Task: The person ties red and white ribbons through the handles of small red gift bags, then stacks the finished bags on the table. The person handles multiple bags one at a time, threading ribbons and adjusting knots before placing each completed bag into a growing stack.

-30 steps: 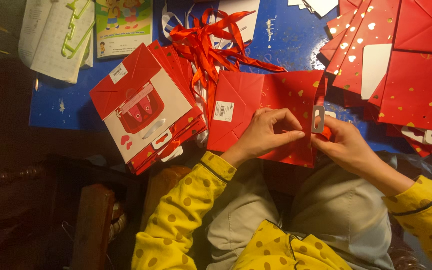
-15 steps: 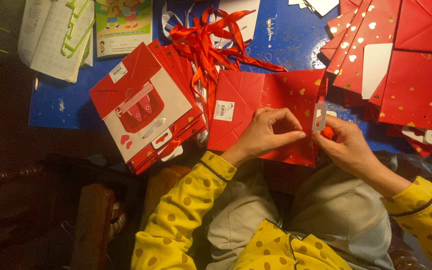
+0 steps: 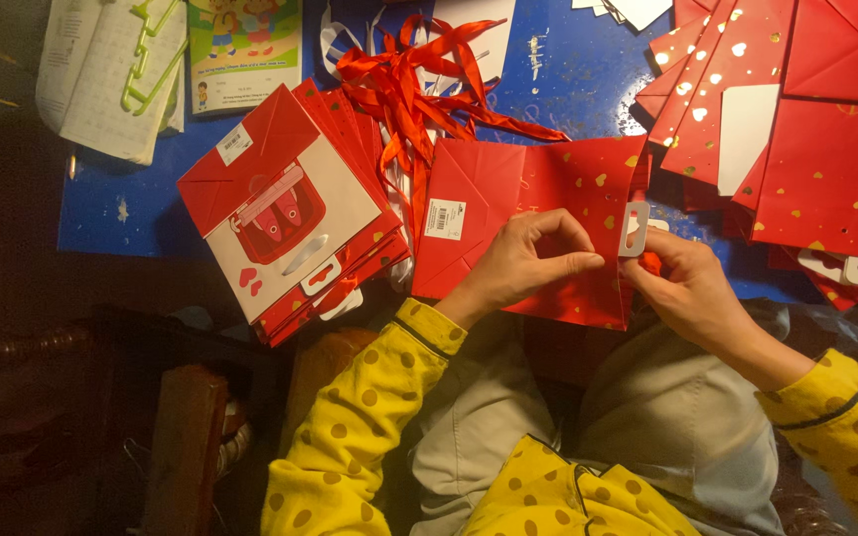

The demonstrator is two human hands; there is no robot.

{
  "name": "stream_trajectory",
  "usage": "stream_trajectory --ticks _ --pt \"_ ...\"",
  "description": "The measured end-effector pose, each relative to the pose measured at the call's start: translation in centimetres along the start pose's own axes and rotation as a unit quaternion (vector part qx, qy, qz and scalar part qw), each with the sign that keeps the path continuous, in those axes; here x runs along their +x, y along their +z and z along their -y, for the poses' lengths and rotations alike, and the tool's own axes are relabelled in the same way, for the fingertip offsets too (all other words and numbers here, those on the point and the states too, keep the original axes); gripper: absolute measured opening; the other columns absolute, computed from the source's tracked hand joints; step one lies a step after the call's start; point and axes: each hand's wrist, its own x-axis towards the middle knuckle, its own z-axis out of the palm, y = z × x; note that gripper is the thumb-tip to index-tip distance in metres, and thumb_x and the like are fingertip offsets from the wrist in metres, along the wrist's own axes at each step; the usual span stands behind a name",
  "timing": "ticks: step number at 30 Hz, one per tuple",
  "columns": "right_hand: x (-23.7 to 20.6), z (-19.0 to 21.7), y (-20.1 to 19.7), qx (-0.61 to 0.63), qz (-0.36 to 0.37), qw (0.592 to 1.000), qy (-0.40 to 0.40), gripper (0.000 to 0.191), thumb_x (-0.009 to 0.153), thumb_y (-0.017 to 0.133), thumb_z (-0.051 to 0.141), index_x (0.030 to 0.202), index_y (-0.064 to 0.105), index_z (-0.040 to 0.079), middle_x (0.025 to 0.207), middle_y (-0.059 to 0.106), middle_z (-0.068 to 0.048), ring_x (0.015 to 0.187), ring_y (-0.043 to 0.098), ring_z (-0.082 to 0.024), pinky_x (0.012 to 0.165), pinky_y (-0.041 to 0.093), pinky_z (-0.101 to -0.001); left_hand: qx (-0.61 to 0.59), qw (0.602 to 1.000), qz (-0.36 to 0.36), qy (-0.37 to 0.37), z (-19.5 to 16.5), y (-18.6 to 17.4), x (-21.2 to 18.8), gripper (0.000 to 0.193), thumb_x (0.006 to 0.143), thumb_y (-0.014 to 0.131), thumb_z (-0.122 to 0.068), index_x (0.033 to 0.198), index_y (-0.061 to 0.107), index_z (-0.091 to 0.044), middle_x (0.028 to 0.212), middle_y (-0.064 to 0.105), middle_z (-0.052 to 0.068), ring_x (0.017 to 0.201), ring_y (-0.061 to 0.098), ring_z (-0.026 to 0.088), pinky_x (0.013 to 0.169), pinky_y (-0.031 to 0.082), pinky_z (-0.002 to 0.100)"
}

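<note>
On the blue table (image 3: 568, 74), the left hand (image 3: 526, 263) presses flat on the red bag (image 3: 538, 213), thumb and fingers pinching its right edge, while the right hand (image 3: 685, 288) grips a white handle tab (image 3: 634, 228) at that edge, with ribbons (image 3: 419, 84) behind the bag and a bag stack (image 3: 290, 213) to its left.

**Yellow Spotty Top and Grey Trousers**

The person wears a bright yellow top with brown dots all over it. Each long sleeve ends in a cuff with a thin dark line round it. The left hand (image 3: 523, 263) and right hand (image 3: 692, 288) are bare. The trousers are light grey.
</note>
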Motion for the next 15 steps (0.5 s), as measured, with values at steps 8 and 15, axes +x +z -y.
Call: stream_trajectory --ticks 8,15 --pt "-0.1 -0.2 0.0 0.009 0.008 1.0 0.0 0.015 0.097 0.061 0.005 0.109 0.069 0.002 0.088 0.068 0.0 0.079 0.058 -0.005 0.068 0.049 -0.0246 -0.034 0.998 -0.041 0.02 0.5 0.6 0.0 0.014 0.093 0.079 -0.012 0.093 0.066 -0.006 0.089 0.072 -0.002 0.082 0.067 0.005 0.076 0.056 0.024" --pt "-0.2 -0.7 -0.2 0.006 0.002 0.999 0.042 0.014 0.1 0.062 0.006 0.11 0.071 0.002 0.084 0.063 -0.003 0.078 0.053 -0.007 0.068 0.047 -0.0267 0.086 0.991 -0.08 0.068 0.0 1.2 -0.1 0.019 0.089 0.082 -0.017 0.088 0.064 -0.009 0.086 0.072 -0.001 0.081 0.067 0.009 0.081 0.054 0.028"
